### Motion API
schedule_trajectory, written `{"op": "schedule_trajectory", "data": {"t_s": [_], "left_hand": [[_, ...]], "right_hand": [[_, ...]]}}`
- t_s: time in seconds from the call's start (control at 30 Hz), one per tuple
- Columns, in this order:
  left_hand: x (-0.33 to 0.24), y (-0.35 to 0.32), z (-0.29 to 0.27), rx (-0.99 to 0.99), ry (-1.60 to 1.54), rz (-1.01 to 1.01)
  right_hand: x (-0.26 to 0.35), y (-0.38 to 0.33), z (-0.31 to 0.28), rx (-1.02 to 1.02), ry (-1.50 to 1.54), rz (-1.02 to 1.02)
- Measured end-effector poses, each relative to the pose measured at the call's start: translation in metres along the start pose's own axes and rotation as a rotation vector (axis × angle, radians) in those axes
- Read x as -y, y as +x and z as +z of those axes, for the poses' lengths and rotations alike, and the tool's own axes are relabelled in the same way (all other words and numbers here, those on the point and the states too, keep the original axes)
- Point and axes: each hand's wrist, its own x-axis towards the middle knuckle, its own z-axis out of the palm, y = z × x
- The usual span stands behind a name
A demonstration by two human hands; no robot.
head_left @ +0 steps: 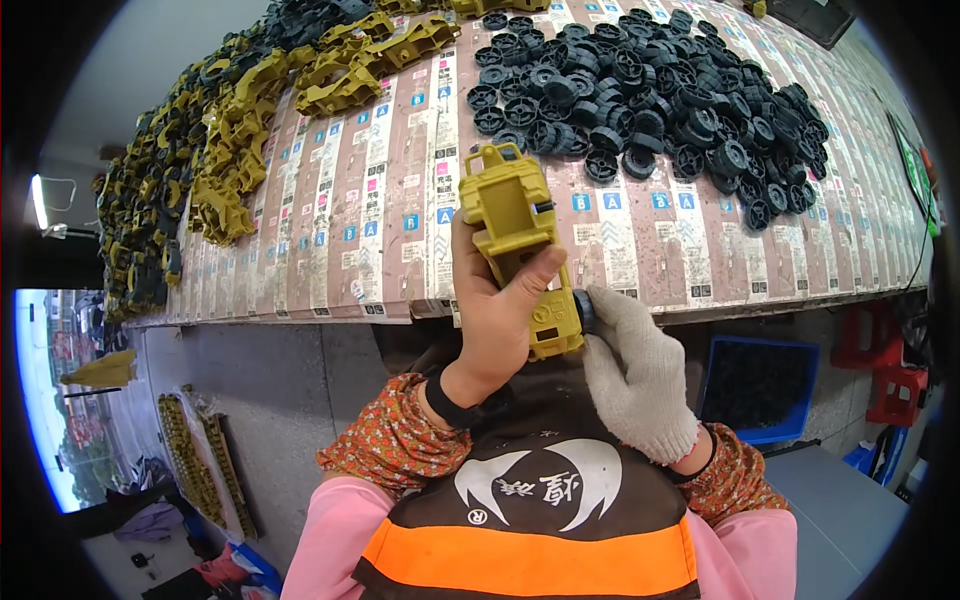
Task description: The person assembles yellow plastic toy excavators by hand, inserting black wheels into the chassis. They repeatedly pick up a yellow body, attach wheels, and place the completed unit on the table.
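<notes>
Table [395, 190] bears a heap of black wheels [640, 100]; over its near edge, a yellow plastic chassis [508, 205] is clamped in the bare left hand [495, 325], while the gloved right hand [640, 380] pinches a dark wheel [584, 310] against the chassis's side.

The yellow shell [514, 236] looks smooth plastic, the glove [645, 385] rough knit.

One bare left hand [500, 325] and one gloved right hand [640, 380] are showing mid-frame, making two! One yellow vehicle body [510, 235] is sharing centre with one dark wheel [584, 312] beside it; one blue crate [814, 385] is sitting lower right; upper-right wheels [645, 100] are defying counting!
</notes>
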Motion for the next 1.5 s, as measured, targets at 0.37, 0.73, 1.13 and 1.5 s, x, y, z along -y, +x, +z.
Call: {"op": "schedule_trajectory", "data": {"t_s": [0.37, 0.73, 1.13, 1.5], "left_hand": [[0.019, -0.01, 0.01, 0.153, -0.006, 0.255], [-0.025, 0.029, 0.001, 0.683, 0.665, -0.191], [-0.007, 0.021, -0.019, 0.275, -0.169, -0.229], [-0.021, 0.03, -0.035, 0.14, -0.303, -0.398]], "right_hand": [[0.004, 0.004, -0.004, 0.073, 0.061, 0.026], [0.02, 0.061, -0.063, 0.112, -0.068, -0.14], [0.007, 0.048, -0.052, 0.119, 0.52, 0.55], [-0.035, 0.163, -0.075, -0.087, -0.961, -0.284]]}}
